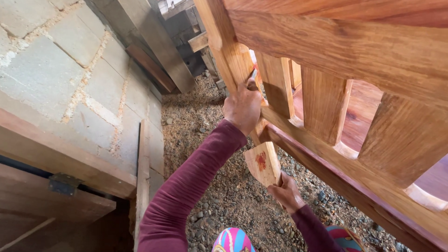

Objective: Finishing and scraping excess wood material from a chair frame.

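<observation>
A large wooden frame (326,70) with upright slats was tilted over the gravel floor (224,186). The left hand (242,108) was pressed against the frame's corner post, its grip closed on a thin tool (253,74) at the joint. The right hand (287,192) was clamped on the post's lower end (262,163). A block wall (84,84) was seen at left.

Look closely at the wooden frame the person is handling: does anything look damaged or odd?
Yes: the cut end of the frame's leg, just above the right hand, carries a red blotch unlike the surrounding bare wood.
</observation>
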